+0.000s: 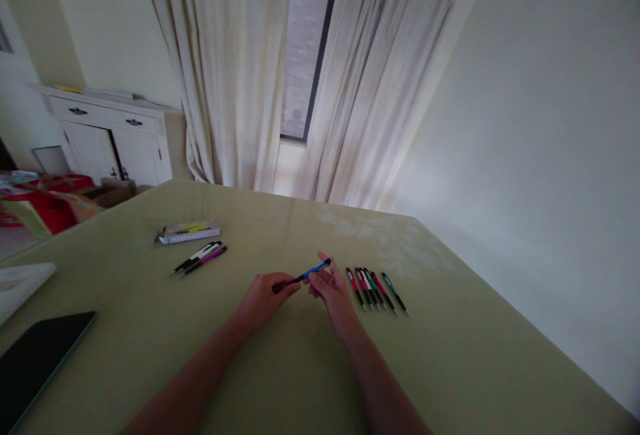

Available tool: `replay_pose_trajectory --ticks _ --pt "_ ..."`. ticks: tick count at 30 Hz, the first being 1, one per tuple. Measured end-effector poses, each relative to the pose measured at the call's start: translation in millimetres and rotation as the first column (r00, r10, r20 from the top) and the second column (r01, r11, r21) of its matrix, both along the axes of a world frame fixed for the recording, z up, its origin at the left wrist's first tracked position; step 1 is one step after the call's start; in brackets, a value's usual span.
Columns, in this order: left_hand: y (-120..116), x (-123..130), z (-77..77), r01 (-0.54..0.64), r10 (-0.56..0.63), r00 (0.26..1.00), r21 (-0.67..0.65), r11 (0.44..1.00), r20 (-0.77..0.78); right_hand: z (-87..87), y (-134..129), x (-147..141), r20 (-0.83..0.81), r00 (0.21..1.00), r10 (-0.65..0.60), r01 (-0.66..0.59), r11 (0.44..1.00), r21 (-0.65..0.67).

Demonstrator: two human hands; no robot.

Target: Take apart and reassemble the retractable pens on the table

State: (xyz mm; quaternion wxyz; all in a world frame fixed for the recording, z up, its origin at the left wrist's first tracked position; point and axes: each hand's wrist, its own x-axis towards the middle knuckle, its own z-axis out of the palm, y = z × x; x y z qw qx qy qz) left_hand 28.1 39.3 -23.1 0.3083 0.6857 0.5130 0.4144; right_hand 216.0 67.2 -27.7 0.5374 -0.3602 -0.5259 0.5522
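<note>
Left hand (264, 299) and right hand (336, 298) pinch closed on one blue-and-black ballpoint pen (319, 267), between side edges of the table (460, 355).

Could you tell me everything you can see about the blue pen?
The blue pen is slim and looks plastic, with a blue barrel and dark ends. It slants up rightward, held over the table. The left hand pinches its dark lower part; the right hand touches its blue barrel. Its tip is hidden.
</note>
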Motion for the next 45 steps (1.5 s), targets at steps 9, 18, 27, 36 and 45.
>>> replay_pose_trajectory --ticks 9,18,27,36,45 --pt "3 -4 7.7 -0.068 0.089 0.975 0.107 0.992 -0.202 1.9 13 14 0.082 0.987 -0.14 0.14 0.99 0.008" --pt "-1 -91 15.2 -0.796 0.655 0.321 0.181 0.578 -0.684 22.0 19 78 0.782 0.26 -0.566 0.415 0.797 0.438" --pt "3 -98 8.0 -0.792 0.604 0.33 0.135 0.595 -0.726 22.7 10 88 0.93 -0.159 -0.331 0.335 0.868 0.366" --pt "16 -29 2.1 -0.307 0.326 0.906 0.114 0.945 -0.27 20.0 18 71 0.78 0.336 -0.528 0.356 0.838 0.414" --pt "-5 22 -1.3 0.035 -0.039 0.999 0.169 0.985 0.023 6.3 5 9 0.128 0.983 -0.134 0.132 0.991 0.021"
